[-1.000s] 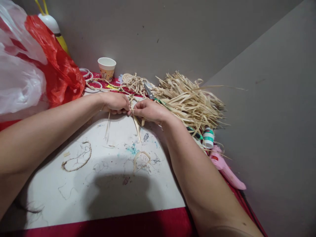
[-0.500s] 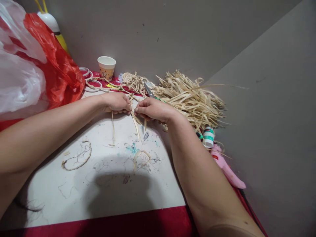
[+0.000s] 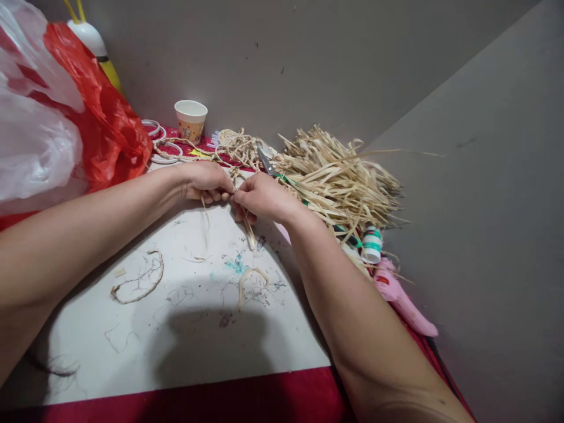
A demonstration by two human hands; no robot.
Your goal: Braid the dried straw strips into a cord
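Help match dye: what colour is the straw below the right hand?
The straw is pale tan; the head view shows it.

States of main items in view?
Left hand: pinching straw strands
Right hand: pinching straw strands
Straw pile: loose, heaped
Paper cup: upright
Scissors: partly covered, open or shut unclear
Twisted cord: curved, lying flat
Red bag: crumpled
White bag: crumpled
Pink tool: lying down
White work surface: stained

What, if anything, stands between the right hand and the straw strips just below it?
Nothing visible does: the straw strips come out from under the fingers of the right hand. The scissors lie beyond it, not between.
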